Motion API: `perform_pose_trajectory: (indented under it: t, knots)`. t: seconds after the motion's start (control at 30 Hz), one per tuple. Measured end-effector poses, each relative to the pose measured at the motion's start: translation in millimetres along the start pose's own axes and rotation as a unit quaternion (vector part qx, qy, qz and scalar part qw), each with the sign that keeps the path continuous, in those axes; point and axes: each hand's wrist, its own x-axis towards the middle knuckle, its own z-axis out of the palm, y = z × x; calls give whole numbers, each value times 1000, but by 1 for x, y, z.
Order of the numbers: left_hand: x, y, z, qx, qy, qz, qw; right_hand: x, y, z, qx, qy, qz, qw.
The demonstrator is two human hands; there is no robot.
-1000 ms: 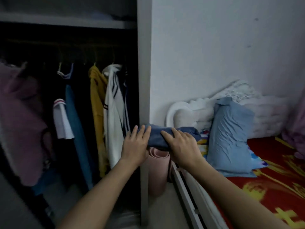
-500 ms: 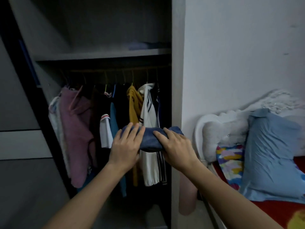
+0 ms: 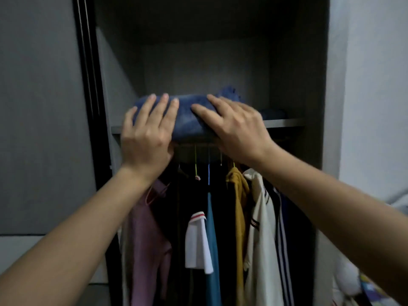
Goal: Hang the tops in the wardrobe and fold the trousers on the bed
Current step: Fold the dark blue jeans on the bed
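Note:
Folded blue trousers [image 3: 189,115] sit at the front edge of the wardrobe's upper shelf [image 3: 284,123], partly overhanging it. My left hand [image 3: 146,133] holds their left end, fingers laid over the top and thumb tucked beneath. My right hand [image 3: 236,127] holds the right part the same way, its thumb hidden. Below the shelf, tops hang on the rail [image 3: 198,145]: a purple one [image 3: 145,228], a white one with a red-striped sleeve [image 3: 197,241], a teal one [image 3: 213,239], a yellow one [image 3: 239,206] and a white striped one [image 3: 262,239].
Another dark folded item [image 3: 273,113] lies on the shelf to the right of the trousers. A grey sliding door [image 3: 44,129] stands on the left, a white wall [image 3: 375,85] on the right. A corner of the bed [image 3: 371,290] shows at the bottom right.
Both hands have lifted the folded trousers from chest height in front of the hanging tops up to the upper shelf. My view has turned from the bed to the wardrobe.

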Motion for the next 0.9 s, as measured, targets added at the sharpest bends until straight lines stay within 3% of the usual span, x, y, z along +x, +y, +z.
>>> perform_pose_trajectory:
  t: [0.2,0.47,0.67,0.8,0.9]
  knots:
    - [53,-34,80,15,-49,-18,999,65,40,60,-62,-29,-13,998]
    - [96,-40,226,76,-92,54,991,95,121,183,-108,-70,-51,990]
    - [153,-52,330,93,-96,47,990,150,186,279,-128,-85,-64,986]
    - [185,-63,389,91,-81,27,992,184,217,332,-107,-75,-46,990]
    - [195,-62,429,65,-173,17,983,190,226,370,-20,-157,1,987]
